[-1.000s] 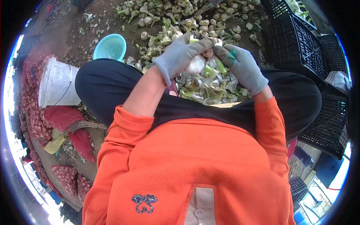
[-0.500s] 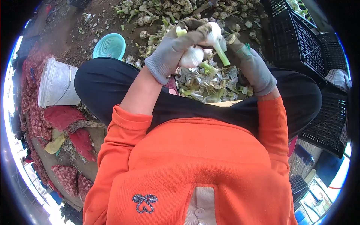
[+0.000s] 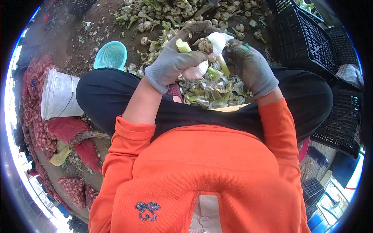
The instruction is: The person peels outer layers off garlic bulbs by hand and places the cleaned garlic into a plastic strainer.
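One white garlic bulb (image 3: 196,71) sits in your left hand (image 3: 171,60), pressed under the thumb, fingers curled closed around it. A cut green stub (image 3: 183,46) pokes up by that thumb; can't tell which bulb it belongs to. Second bulb (image 3: 218,42), also white, is up between your hands, just beyond the first, its stem (image 3: 223,65) pointing down toward you. Your right hand (image 3: 252,68) is half curled, fingertips right by the second bulb's right side; whether they pinch it, can't tell. Both your hands wear grey gloves, soiled at the fingers.

Under your hands, between your legs: heap of leaves and peelings (image 3: 217,92), with a pale board (image 3: 232,108) at its near edge. Far side: pile of garlic (image 3: 167,13) on dirt ground, stems on many.

Left of you: green basin (image 3: 101,57) just past your knee, white bucket (image 3: 58,97) beside the leg, red cloth (image 3: 68,129) near the bucket, yellow cloth (image 3: 60,156) nearer, filled mesh bags (image 3: 72,190) nearer again. Right of you: black crate (image 3: 314,42) far, another crate (image 3: 338,122) closer, beside your right knee. You wear an orange top (image 3: 206,163) and dark trousers (image 3: 108,95).
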Tool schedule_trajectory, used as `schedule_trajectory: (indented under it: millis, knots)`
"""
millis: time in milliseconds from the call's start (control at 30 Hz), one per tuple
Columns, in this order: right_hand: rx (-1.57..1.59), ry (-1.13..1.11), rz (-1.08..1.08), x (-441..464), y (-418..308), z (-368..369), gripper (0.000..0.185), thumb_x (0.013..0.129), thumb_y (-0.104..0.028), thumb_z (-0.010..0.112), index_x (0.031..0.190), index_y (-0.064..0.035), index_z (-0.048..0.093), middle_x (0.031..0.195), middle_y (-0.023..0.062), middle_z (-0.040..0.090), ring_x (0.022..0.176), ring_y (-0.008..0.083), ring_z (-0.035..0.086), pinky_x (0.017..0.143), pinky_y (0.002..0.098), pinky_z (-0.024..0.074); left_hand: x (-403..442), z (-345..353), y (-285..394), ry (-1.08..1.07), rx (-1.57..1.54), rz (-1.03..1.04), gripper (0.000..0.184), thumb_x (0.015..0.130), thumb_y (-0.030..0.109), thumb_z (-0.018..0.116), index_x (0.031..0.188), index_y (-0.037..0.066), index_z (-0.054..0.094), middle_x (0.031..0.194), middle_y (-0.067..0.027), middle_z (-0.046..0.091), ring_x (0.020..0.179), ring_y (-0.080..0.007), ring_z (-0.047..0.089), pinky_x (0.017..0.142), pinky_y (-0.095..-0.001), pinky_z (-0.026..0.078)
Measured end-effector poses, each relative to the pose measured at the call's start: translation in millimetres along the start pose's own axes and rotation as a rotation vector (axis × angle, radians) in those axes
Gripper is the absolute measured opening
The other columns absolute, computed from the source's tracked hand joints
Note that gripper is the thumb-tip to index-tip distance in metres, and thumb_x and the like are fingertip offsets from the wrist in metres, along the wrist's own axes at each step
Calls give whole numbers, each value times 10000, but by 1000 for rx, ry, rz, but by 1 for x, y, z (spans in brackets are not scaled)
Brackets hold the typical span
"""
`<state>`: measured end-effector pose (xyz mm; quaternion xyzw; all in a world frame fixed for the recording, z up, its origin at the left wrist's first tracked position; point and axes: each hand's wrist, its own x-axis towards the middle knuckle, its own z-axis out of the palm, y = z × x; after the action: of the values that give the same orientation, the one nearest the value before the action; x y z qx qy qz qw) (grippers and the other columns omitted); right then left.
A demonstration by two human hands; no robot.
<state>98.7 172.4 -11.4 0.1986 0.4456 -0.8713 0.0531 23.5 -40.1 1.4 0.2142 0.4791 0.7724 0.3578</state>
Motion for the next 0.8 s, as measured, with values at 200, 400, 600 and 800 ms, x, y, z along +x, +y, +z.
schedule_trajectory:
  millis: [200,400,600,800]
  knots:
    - [-378,16,-369,-11,-11,19,215,984,-150,558,1118,5,625,963,43,662,827,104,631,765,235,513,8,8,-14,80,-13,-112,567,819,15,712,1338,61,488,1066,-75,661,930,-137,655,836,-266,530]
    - [-699,141,-451,-1,-13,3,250,955,-160,580,1156,-18,625,915,62,671,815,92,621,749,235,496,6,6,-18,96,64,-156,328,867,164,649,1141,-14,620,948,-50,672,782,-100,643,696,-251,525]
    - [-1401,284,-600,17,-8,-39,295,813,-59,553,1080,-63,676,1019,190,663,977,365,628,890,385,488,7,6,-11,70,-182,-164,422,896,277,621,1208,-5,587,981,-90,694,764,-175,698,652,-280,570]
    - [-1277,95,-312,6,-21,-32,224,909,-229,609,1014,-49,690,905,123,661,904,231,634,847,321,483,12,-2,-17,107,-124,-138,379,900,267,642,1175,10,606,961,-54,688,805,-135,681,655,-244,555]
